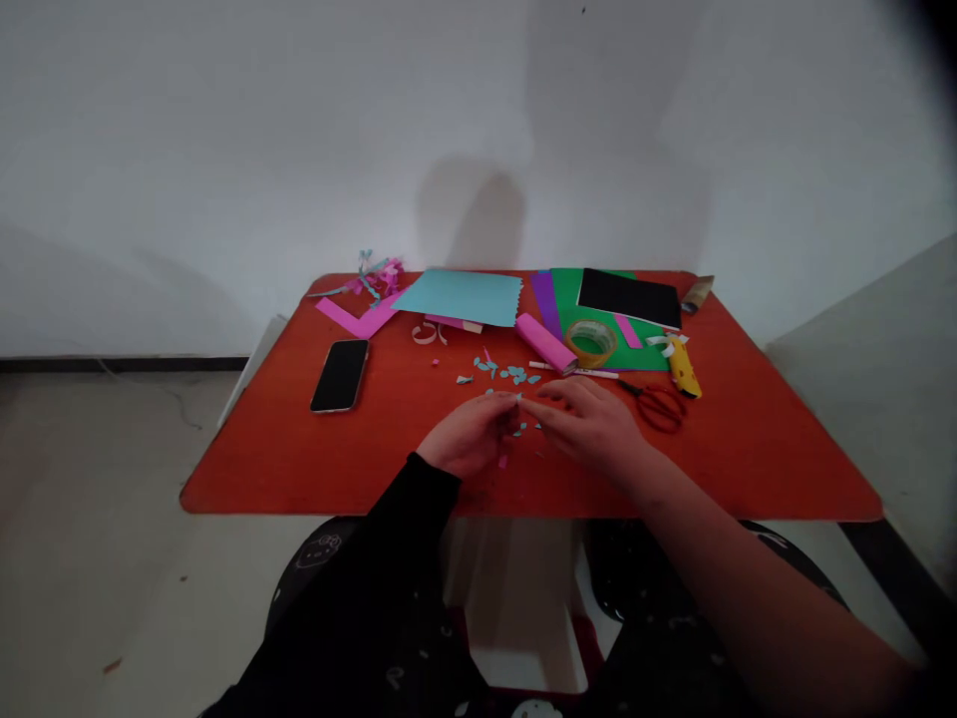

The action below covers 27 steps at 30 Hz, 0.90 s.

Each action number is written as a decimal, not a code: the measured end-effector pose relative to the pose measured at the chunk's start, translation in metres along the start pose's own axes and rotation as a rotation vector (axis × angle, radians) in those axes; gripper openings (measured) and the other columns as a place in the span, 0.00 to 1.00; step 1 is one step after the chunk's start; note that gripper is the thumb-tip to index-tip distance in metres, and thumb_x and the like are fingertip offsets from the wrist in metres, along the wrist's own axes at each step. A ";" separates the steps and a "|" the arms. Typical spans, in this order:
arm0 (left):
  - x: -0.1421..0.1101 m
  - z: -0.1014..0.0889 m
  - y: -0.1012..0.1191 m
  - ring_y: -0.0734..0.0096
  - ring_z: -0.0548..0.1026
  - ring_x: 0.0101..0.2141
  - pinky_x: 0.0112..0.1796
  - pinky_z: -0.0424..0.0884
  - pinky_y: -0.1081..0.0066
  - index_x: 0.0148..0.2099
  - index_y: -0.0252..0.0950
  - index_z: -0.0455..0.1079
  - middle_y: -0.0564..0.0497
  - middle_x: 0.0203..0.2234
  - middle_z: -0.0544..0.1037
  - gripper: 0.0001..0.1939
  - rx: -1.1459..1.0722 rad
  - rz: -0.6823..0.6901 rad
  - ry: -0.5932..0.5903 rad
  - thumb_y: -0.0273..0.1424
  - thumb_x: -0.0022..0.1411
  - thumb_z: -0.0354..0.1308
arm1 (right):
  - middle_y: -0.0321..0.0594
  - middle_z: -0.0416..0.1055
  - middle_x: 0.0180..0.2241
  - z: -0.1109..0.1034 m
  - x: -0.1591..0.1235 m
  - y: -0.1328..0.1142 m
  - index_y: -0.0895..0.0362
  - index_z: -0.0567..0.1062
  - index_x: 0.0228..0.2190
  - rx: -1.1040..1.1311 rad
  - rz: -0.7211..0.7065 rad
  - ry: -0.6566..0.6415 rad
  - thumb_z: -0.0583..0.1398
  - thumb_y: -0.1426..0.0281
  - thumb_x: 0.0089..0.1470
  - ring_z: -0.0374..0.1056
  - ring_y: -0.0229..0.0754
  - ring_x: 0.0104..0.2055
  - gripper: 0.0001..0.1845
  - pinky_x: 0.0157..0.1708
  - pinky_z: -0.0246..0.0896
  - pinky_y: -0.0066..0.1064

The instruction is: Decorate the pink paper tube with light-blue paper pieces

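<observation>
**On the red table [755, 469], a tiny pinch in progress**

Watching remotely through the head cam, going left to right: a black phone [340, 375] lies well off to the side. The left hand [470, 435] is in a narrow pinch, and the right hand [590, 424] is narrow too, its fingertips meeting the left's just among the blue paper scraps [497, 369]. Can't tell what's held, if anything; it's too small to see. Farther right, red-handled scissors [660, 407] lie near a roll of tape [590, 343] and a yellow utility knife [683, 369].
</observation>
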<state>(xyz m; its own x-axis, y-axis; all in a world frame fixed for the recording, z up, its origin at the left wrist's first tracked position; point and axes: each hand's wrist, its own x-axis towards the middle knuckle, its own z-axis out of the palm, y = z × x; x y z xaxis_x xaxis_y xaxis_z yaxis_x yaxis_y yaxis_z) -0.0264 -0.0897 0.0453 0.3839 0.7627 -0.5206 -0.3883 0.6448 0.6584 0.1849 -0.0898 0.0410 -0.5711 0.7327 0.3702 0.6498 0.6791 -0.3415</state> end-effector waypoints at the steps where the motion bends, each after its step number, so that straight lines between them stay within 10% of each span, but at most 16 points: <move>1: 0.000 0.000 0.000 0.77 0.70 0.28 0.27 0.62 0.76 0.36 0.35 0.69 0.54 0.28 0.71 0.10 0.008 0.028 0.017 0.32 0.56 0.67 | 0.48 0.78 0.45 0.001 0.000 0.000 0.50 0.81 0.51 0.030 0.019 -0.028 0.57 0.71 0.65 0.72 0.48 0.47 0.17 0.48 0.65 0.38; 9: 0.002 -0.002 0.002 0.82 0.65 0.24 0.24 0.58 0.79 0.37 0.36 0.67 0.56 0.26 0.68 0.10 0.060 0.158 0.073 0.29 0.57 0.67 | 0.42 0.77 0.33 0.004 -0.004 0.005 0.55 0.76 0.33 0.052 0.155 -0.474 0.61 0.68 0.61 0.69 0.43 0.33 0.05 0.32 0.53 0.31; 19: 0.013 -0.006 0.000 0.78 0.65 0.25 0.26 0.58 0.75 0.40 0.37 0.70 0.55 0.28 0.69 0.09 0.249 0.238 0.219 0.33 0.57 0.63 | 0.44 0.76 0.37 0.010 -0.010 -0.005 0.55 0.76 0.32 -0.003 0.164 -0.525 0.61 0.71 0.61 0.69 0.42 0.34 0.04 0.31 0.51 0.32; 27: 0.016 -0.012 -0.008 0.66 0.75 0.35 0.39 0.67 0.68 0.35 0.35 0.74 0.49 0.32 0.80 0.05 1.083 0.350 0.187 0.31 0.59 0.59 | 0.42 0.73 0.35 0.009 -0.005 0.005 0.56 0.74 0.34 0.144 0.196 -0.367 0.59 0.75 0.59 0.68 0.42 0.38 0.04 0.38 0.57 0.31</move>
<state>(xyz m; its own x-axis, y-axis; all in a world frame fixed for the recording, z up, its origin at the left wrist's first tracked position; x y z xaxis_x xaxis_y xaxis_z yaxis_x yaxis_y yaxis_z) -0.0276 -0.0818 0.0249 0.2314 0.9453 -0.2301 0.5082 0.0842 0.8571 0.1864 -0.0894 0.0293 -0.6015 0.7981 -0.0361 0.7020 0.5064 -0.5008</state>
